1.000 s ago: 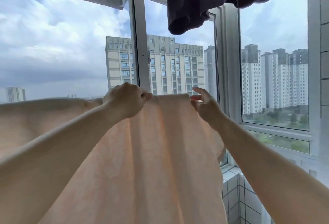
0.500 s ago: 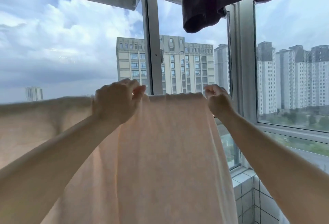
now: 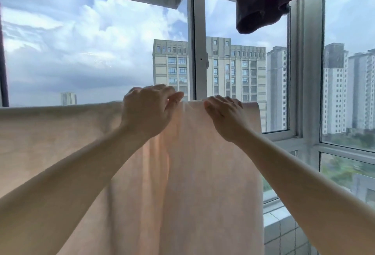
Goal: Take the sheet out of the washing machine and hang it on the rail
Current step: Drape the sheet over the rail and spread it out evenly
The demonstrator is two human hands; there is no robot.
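Note:
A pale peach sheet (image 3: 203,173) hangs in front of me, draped over a horizontal line that spans from the left edge to just right of centre. The rail itself is hidden under the fabric. My left hand (image 3: 148,110) grips the sheet's top fold with curled fingers. Close to its right, my right hand (image 3: 225,114) pinches the same top fold near the sheet's right end. Both forearms reach up from the bottom corners. Vertical creases run down the fabric between the hands.
A dark purple garment (image 3: 274,1) hangs overhead at the top right. Window frames (image 3: 197,41) stand right behind the sheet, with tower blocks and cloudy sky beyond. A white tiled ledge (image 3: 284,228) sits low at the right.
My right hand has shifted left along the top fold, closer to the left hand, and now pinches it. The sheet's top edge lies straighter across the rail.

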